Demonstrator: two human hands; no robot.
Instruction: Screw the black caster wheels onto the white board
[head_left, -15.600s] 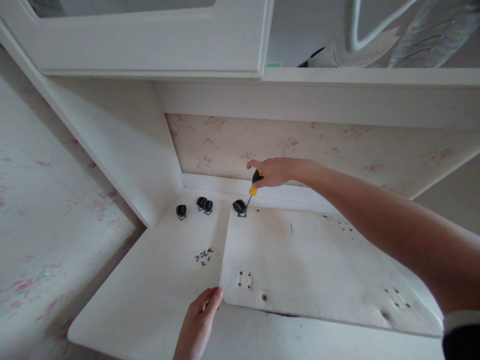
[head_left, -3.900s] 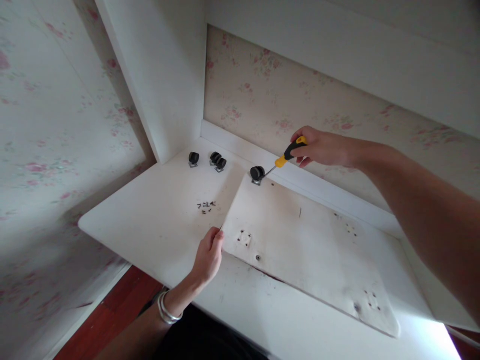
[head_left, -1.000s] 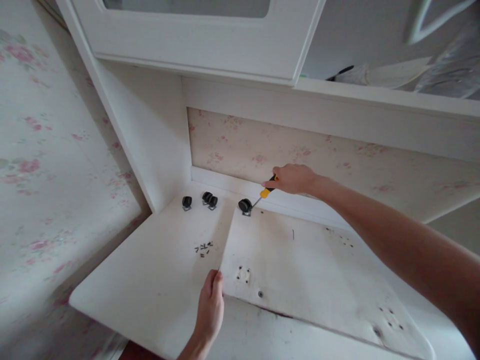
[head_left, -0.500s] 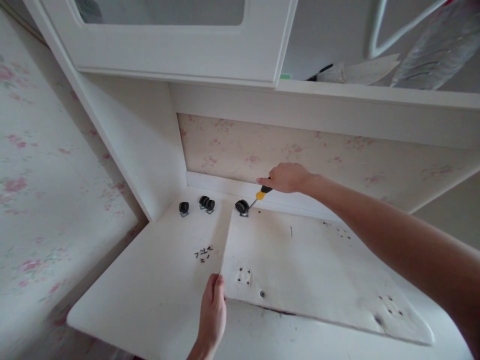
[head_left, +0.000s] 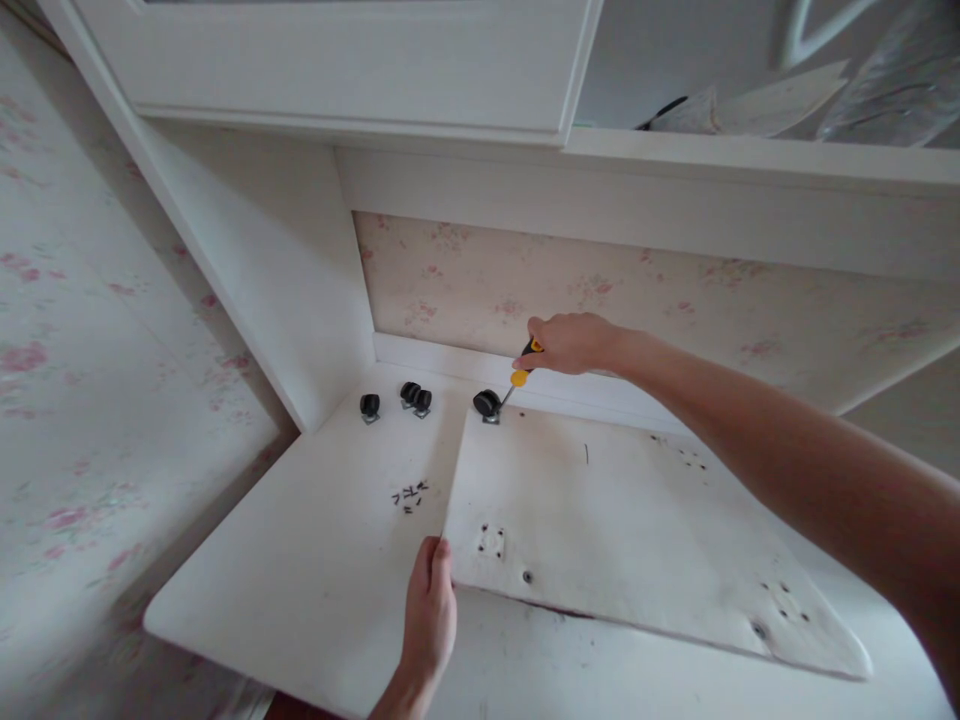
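The right hand's (head_left: 570,343) grip stayed closed round the screwdriver (head_left: 523,365), tip still at the caster (head_left: 487,404) on the panel's (head_left: 615,520) far corner. The handle had only tilted slightly. The left hand (head_left: 431,610) stayed at the near corner, and whether it was pinching could not be told.

Soft, even daylight fills the scene, rather pale and a little dim. The white board (head_left: 637,520) in the middle is the sharpest part: its screw holes are clear, and a thin dark shadow runs under its near edge. Past the board's right end the desk top (head_left: 911,690) looks a little brighter. Above the board, under the shelf (head_left: 750,160), the tone is greyer. Far left of the board the wallpaper (head_left: 90,400) is smeared and stretched, and straight edges bend there. At the board's far left corner the screwdriver (head_left: 523,365) is slightly soft.
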